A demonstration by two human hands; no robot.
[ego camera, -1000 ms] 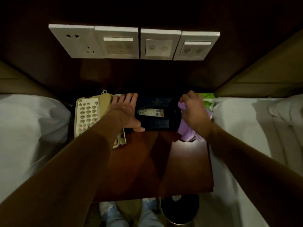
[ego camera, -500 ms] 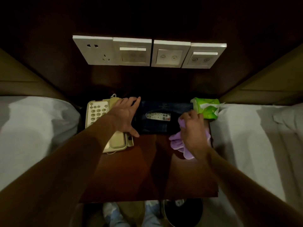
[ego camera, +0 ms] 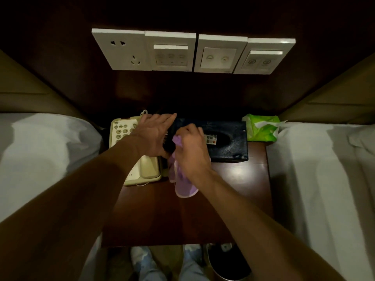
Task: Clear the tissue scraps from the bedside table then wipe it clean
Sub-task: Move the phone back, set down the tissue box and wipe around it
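Wiping stage, judged from the layout: no tissue scraps are visible on the reddish-brown wooden bedside table (ego camera: 239, 191). What the round dark waste bin (ego camera: 211, 260) below its near edge holds cannot be made out.

Right hand (ego camera: 193, 151): clenched around the bunched upper end of a pale purple cleaning cloth (ego camera: 185, 188). The fist sits at the back of the table, against the left end of the dark, textured rectangular holder (ego camera: 229, 148) that carries a small grey remote control (ego camera: 211, 138).

Cloth position: on the table top, left of centre, just beside the beige push-button telephone (ego camera: 121, 130). Its long axis runs from the fist towards the near edge, and the loose tail lies flat on the wood.

Left hand (ego camera: 154, 134): released, fingers straight and together, laid across the junction of the telephone and the holder's left end. Whether it is pressing, steadying or tipping the holder cannot be told. It holds nothing.

Governing relation: the bare wood lies towards the near edge and to the right of the cloth-holding hand. The telephone is to its left and the holder lies behind and to its right. The right hand is the one on the cloth, so the stroke would be its job, drawn along the cloth's own axis or swept rightwards.

Other item: a green soft tissue packet (ego camera: 261, 129) stands at the back right corner, touching the holder's right end.
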